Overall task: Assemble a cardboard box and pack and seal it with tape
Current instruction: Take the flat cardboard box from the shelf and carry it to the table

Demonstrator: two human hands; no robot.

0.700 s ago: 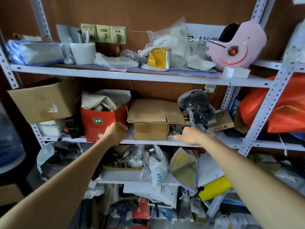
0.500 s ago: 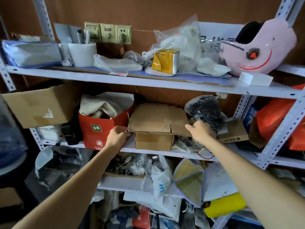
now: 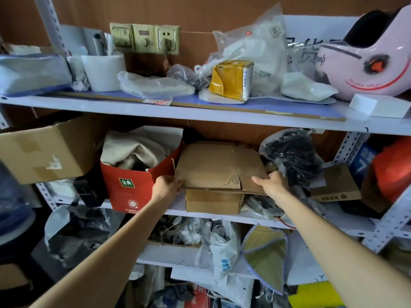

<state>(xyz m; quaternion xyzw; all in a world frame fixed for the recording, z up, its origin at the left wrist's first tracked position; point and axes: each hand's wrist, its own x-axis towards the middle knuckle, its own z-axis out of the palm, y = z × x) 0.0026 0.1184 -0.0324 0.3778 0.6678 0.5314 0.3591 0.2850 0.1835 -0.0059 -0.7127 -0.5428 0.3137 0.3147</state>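
A: Cardboard sheet (image 3: 218, 165), folded flat: where does it lie?

B: Between the two sets of fingers, on top of a small brown box (image 3: 213, 201) on the middle shelf (image 3: 178, 207).

A: And the left hand (image 3: 165, 187)?

B: Its fingers are curled round the near left corner of the cardboard sheet, pinching it. Just outside those fingers stands a red carton (image 3: 131, 187) stuffed with cloth, close against the sheet's left edge.

A: The right hand (image 3: 272, 185)?

B: It grips the near right corner, thumb stretched inward along the front edge, the other fingers bent over the side. Just beyond those fingers sits a clear bag of black things (image 3: 291, 156).
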